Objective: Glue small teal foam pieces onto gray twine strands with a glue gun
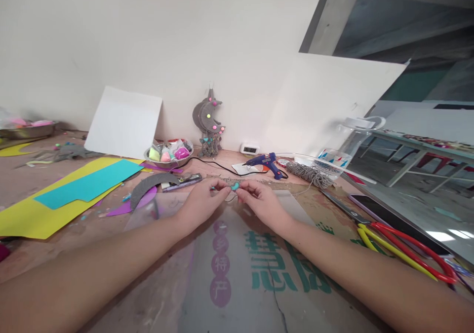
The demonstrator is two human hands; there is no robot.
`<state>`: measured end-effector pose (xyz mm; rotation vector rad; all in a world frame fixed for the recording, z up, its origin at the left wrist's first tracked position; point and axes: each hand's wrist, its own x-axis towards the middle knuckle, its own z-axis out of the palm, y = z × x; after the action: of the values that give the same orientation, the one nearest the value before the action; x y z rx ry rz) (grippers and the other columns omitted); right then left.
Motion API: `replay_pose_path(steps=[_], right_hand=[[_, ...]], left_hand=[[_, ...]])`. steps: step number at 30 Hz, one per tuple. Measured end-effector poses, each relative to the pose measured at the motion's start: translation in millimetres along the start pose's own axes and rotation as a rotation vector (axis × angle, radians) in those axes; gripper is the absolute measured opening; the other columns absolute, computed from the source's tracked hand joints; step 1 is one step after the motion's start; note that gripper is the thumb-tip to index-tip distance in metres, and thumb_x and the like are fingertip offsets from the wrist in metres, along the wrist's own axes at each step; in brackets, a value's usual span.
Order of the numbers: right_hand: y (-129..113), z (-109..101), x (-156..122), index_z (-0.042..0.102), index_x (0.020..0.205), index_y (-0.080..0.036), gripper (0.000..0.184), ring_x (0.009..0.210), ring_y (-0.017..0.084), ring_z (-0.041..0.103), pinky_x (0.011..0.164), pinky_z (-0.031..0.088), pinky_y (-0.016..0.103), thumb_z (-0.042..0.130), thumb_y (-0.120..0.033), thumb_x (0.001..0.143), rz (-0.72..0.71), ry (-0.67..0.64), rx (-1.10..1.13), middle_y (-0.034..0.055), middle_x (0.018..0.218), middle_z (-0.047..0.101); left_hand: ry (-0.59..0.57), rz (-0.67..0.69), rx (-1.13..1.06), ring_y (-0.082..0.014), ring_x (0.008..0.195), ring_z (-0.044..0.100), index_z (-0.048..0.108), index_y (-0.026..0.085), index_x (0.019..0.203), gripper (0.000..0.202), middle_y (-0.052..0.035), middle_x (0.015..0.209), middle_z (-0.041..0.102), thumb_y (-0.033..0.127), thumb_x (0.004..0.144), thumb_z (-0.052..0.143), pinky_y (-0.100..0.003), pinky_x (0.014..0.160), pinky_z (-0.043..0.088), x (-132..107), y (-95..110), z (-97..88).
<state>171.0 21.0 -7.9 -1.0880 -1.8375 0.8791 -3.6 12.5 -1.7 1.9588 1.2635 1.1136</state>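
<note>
Between the fingertips of both hands is a small teal piece [234, 187], curved and soft-looking like modelling clay. My left hand [207, 197] pinches it from the left, thumb and forefinger closed; another bit of teal shows by the left fingers. From the other side, my right hand [262, 202] is closed on it with thumb and fingertips. A thin grey cord [231, 199] shows just below the fingers. Both hands are over a translucent printed plastic sheet [237, 283] on the table. Left of the left hand lies a grey crescent [148, 187] on purple material.
Behind the hands are a metal bowl of coloured clay [169, 163], a blue glue gun [267, 163], a small digital clock [250, 148] and a grey cord bundle [309, 173]. Red-and-yellow scissors [403, 246] and a phone [396, 219] lie right. A moon ornament [209, 116] hangs against the white board.
</note>
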Motion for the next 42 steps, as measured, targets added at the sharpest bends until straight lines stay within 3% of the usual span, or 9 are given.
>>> replay_pose_path(steps=[8, 14, 20, 28, 34, 42], right_hand=[[-3.8, -3.3, -0.2, 0.057, 0.078, -0.017, 0.020, 0.059, 0.012, 0.047, 0.058, 0.037, 0.025, 0.048, -0.035, 0.082, 0.000, 0.041, -0.024, -0.0013, 0.064, 0.054], [-6.5, -0.5, -2.5, 0.052, 0.073, -0.018, 0.016, 0.060, 0.011, 0.047, 0.059, 0.037, 0.023, 0.046, -0.029, 0.082, 0.001, -0.005, -0.057, -0.0023, 0.064, 0.052], [-8.6, 2.5, -3.9, 0.053, 0.072, -0.018, 0.012, 0.056, 0.010, 0.045, 0.054, 0.036, 0.023, 0.046, -0.025, 0.078, 0.027, -0.061, -0.104, -0.0027, 0.063, 0.052], [-7.6, 1.2, -4.4, 0.055, 0.077, -0.017, 0.015, 0.061, 0.011, 0.046, 0.058, 0.037, 0.023, 0.045, -0.028, 0.081, -0.015, -0.028, -0.144, -0.0017, 0.066, 0.051], [-6.1, -0.4, -3.1, 0.055, 0.079, -0.017, 0.017, 0.062, 0.011, 0.045, 0.059, 0.037, 0.023, 0.045, -0.030, 0.082, -0.026, -0.033, -0.155, -0.0012, 0.067, 0.052], [-7.1, -0.3, -4.0, 0.056, 0.079, -0.017, 0.019, 0.063, 0.011, 0.047, 0.060, 0.038, 0.024, 0.045, -0.032, 0.083, -0.044, -0.011, -0.162, -0.0007, 0.068, 0.052]], left_hand=[[-0.153, 0.071, -0.136, -0.0167, 0.082, 0.060, 0.066, 0.019, 0.085, 0.021, -0.0008, 0.088, 0.068, 0.034, 0.080, 0.052, -0.026, 0.075, 0.045, -2.7, -1.1, 1.0], [-0.013, 0.067, -0.113, -0.0171, 0.089, 0.059, 0.065, 0.018, 0.091, 0.033, -0.0025, 0.092, 0.067, 0.040, 0.086, 0.042, -0.026, 0.079, 0.044, 0.0, -3.4, -0.5], [-0.026, 0.018, -0.086, -0.0174, 0.081, 0.059, 0.065, 0.018, 0.081, 0.025, -0.0012, 0.083, 0.067, 0.037, 0.081, 0.049, -0.027, 0.077, 0.045, 0.7, -3.2, -0.8], [-0.075, -0.005, -0.059, -0.0166, 0.076, 0.058, 0.064, 0.018, 0.078, 0.024, 0.0000, 0.077, 0.066, 0.038, 0.079, 0.051, -0.025, 0.070, 0.044, 0.9, -2.8, 0.2], [-0.054, 0.007, -0.088, -0.0170, 0.081, 0.059, 0.065, 0.019, 0.087, 0.027, -0.0016, 0.087, 0.067, 0.039, 0.079, 0.049, -0.026, 0.073, 0.045, 1.4, -4.7, -0.1], [-0.103, -0.032, -0.098, -0.0149, 0.071, 0.058, 0.063, 0.018, 0.078, 0.023, 0.0006, 0.076, 0.066, 0.037, 0.078, 0.051, -0.023, 0.066, 0.044, -0.1, -2.0, -0.5]])
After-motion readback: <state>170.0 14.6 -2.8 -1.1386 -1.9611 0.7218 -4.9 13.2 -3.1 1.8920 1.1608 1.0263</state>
